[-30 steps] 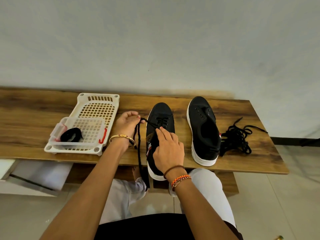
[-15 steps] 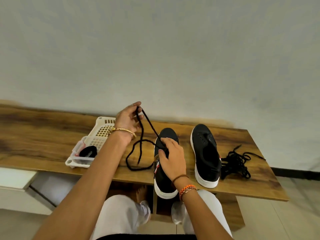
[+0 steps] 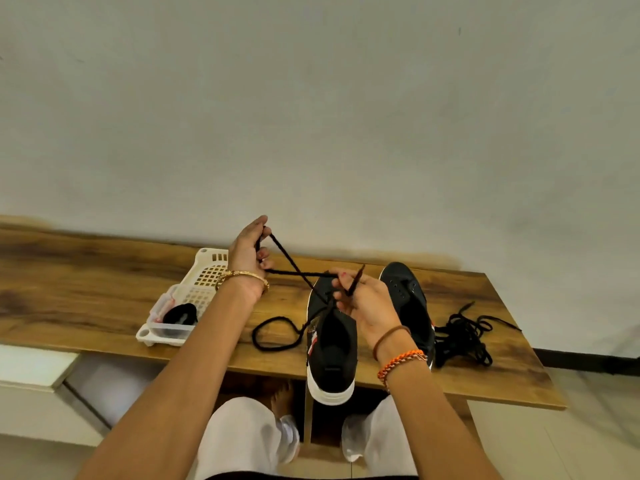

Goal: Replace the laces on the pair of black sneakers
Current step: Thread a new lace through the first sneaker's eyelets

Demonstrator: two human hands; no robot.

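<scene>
Left hand pinching one lace end, right hand pinching the other above the near shoe at the table's front edge: pull both ends level, keep tension even, avoid yanking lace out of eyelets.

A single view was taken from a head-worn camera, aimed forward and slightly down at a wooden bench set against a pale wall. The wall filled the upper half; the forearms and knees were caught close at the bottom edge.
</scene>
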